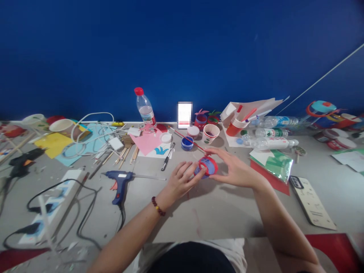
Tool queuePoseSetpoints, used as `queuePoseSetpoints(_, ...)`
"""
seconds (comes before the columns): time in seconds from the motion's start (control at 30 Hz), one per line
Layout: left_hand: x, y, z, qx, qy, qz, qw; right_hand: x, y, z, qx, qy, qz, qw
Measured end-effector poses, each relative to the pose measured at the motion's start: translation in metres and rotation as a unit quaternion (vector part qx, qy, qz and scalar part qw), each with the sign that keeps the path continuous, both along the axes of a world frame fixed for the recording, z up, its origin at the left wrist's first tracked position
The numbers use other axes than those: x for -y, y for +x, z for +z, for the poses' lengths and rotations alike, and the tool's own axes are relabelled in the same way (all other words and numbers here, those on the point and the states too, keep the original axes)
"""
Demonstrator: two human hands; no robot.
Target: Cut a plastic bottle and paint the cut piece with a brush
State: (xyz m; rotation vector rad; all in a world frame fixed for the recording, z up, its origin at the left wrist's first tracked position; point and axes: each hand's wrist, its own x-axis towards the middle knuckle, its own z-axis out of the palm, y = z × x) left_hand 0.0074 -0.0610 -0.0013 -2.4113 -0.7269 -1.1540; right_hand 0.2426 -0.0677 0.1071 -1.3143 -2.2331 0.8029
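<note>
A small blue cup with a red rim [208, 166] lies on its side on the grey table [216, 212], its mouth turned toward me. My left hand [182, 179], with a bead bracelet on the wrist, grips its left side with curled fingers. My right hand [231, 168] holds its right side, fingers bent over the red rim. Both hands touch the cup just above the tabletop.
A blue glue gun [121, 180] lies left of my hands, with a power strip [49, 212] and cables beyond. Behind are a water bottle [145, 107], paint pots [187, 143], paper cups [211, 133], pink paper [146, 142], scissors [167, 156]. Green and red sheets [274, 165] lie at right.
</note>
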Motion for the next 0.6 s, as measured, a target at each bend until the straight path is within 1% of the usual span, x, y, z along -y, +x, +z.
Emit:
queuePoseSetpoints(0.2, 0.0, 0.001, 0.003, -0.015, 0.016, 0.001, 1.0, 0.001, 0.009, -0.009, 0.006, -0.01, 0.005, 1.0)
queuePoseSetpoints(0.37, 0.0, 0.003, 0.006, -0.016, -0.012, -0.008, 1.0, -0.001, 0.011, -0.009, -0.004, -0.027, 0.002, 1.0)
queuePoseSetpoints(0.5, -0.001, 0.005, 0.006, -0.005, -0.047, -0.023, 0.999, -0.001, 0.02, -0.003, -0.005, -0.023, -0.053, 0.998)
queuePoseSetpoints(0.6, -0.001, 0.006, 0.004, 0.019, -0.061, -0.023, 0.998, -0.004, 0.036, -0.001, -0.006, 0.0, -0.11, 0.994)
